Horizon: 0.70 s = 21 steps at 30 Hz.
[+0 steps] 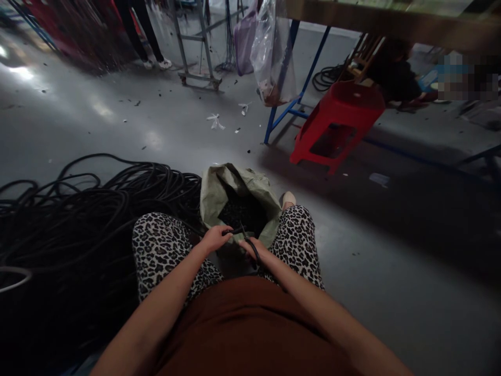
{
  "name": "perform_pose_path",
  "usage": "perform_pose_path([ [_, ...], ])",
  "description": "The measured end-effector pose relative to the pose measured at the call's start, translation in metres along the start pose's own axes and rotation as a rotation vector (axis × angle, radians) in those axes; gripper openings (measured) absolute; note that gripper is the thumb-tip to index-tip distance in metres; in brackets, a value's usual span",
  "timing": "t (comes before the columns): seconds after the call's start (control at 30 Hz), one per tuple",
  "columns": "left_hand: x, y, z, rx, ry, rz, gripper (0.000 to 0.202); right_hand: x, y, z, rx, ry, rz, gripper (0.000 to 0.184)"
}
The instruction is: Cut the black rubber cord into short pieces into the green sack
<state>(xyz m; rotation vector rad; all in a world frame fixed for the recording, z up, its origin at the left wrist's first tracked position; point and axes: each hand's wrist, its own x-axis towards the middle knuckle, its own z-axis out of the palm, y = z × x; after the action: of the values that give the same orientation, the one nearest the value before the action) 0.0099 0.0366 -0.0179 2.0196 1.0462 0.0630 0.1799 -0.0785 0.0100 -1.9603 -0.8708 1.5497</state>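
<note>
Between my knees stands an open greenish woven sack (pixel 213 201), with a heap of small dark pieces (pixel 242 211) inside. My left hand (pixel 215 238) is closed on a black cord (pixel 234 231), whose end points to the right over the sack's near rim. My right hand (pixel 253 247) grips black-handled scissors (pixel 252 249); their blades point up and left, close to the cord's end. Whether the blades touch the cord is too small to tell. On the left lies a large tangled pile of black cord (pixel 125 183), reaching up to the sack.
A red plastic stool (pixel 338 120) stands ahead right, beside a blue-legged table (pixel 289 83) with a clear plastic bag (pixel 272 52) hanging from it. A metal rack (pixel 199 52) and a person's legs (pixel 143 31) are farther back. White scraps (pixel 216 121) litter the floor.
</note>
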Motion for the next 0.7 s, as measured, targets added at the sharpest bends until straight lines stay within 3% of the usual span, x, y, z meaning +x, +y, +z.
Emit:
perform_pose_path([
  [0.13,0.0000,0.0005,-0.0003,-0.008,-0.011,-0.008,0.033,0.0001,0.0007,0.0038,0.036,-0.064,0.058,0.027],
  [0.7,-0.0053,0.0018,-0.0025,0.000,0.029,-0.010,0.035,-0.0035,-0.0010,0.0052,0.054,0.006,0.009,0.020],
])
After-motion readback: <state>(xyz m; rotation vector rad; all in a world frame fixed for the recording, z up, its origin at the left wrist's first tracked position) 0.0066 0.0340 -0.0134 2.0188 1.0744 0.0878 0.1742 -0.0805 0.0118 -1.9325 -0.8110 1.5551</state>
